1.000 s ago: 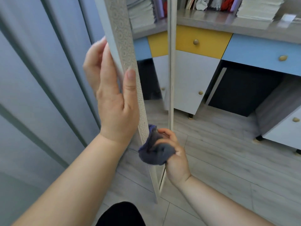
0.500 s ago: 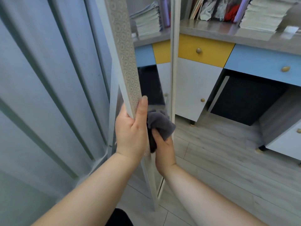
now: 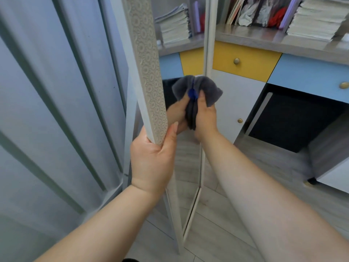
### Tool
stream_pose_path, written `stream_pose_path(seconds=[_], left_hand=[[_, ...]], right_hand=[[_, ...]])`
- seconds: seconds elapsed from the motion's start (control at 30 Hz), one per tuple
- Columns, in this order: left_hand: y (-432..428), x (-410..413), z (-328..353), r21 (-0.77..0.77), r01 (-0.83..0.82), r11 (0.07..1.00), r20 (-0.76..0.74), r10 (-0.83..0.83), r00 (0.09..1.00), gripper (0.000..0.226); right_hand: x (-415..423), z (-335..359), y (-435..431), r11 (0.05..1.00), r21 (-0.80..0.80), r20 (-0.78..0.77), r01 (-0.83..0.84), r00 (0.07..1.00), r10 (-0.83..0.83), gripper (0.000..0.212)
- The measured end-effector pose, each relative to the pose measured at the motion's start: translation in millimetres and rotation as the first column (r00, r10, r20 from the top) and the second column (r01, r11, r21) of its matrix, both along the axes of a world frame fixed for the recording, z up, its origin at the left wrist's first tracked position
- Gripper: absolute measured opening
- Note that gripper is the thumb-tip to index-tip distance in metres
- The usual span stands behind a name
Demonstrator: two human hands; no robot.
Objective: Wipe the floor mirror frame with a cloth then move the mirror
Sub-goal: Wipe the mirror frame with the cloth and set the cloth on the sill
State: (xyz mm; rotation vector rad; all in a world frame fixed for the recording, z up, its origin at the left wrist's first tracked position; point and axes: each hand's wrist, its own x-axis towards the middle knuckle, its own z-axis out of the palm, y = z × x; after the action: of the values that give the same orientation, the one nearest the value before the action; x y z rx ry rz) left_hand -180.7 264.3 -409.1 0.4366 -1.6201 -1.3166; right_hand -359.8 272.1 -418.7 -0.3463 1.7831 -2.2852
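The tall floor mirror stands edge-on in front of me, its cream frame (image 3: 145, 69) embossed with small rings. My left hand (image 3: 153, 159) is wrapped around the frame's near edge at mid height. My right hand (image 3: 204, 118) holds a bunched dark grey cloth (image 3: 211, 89) with a blue tag against the far white frame strip (image 3: 208, 44). The glass reflects the hand and the cloth, so both appear doubled.
Grey-blue curtains (image 3: 56, 110) hang close on the left. Right of the mirror stands a desk unit with a yellow drawer (image 3: 245, 61), a blue drawer (image 3: 311, 76) and a white door (image 3: 239, 104). Stacked papers (image 3: 317, 17) fill its shelf. Grey wood-look floor (image 3: 255, 167) lies below.
My right hand has carried the cloth up along the frame, from low near the floor to drawer height. My left hand has slid down the near edge.
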Motion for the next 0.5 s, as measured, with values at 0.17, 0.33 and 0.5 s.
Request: stream_pose_path(seconds=[0.17, 0.33, 0.5], left_hand=[[0.0, 0.1, -4.0, -0.036, -0.055, 0.998, 0.040, 0.057, 0.998, 0.041], [4.8, -0.9, -2.3, -0.040, -0.074, 0.996, 0.006, 0.074, 0.997, 0.045], [-0.6, 3.6, -10.8, -0.091, -0.050, 0.995, 0.003, 0.051, 0.999, 0.013]], right_hand=[[-45.1, -53.9, -7.4, 0.991, 0.100, 0.161, 0.084, 0.982, -0.099, 0.054], [-48.6, -85.7, -5.7, 0.988, 0.066, 0.384, 0.142, 0.910, -0.156, 0.047], [-66.5, -38.4, -14.6, 0.980, -0.105, 0.147, 0.171, 0.977, -0.155, 0.033]])
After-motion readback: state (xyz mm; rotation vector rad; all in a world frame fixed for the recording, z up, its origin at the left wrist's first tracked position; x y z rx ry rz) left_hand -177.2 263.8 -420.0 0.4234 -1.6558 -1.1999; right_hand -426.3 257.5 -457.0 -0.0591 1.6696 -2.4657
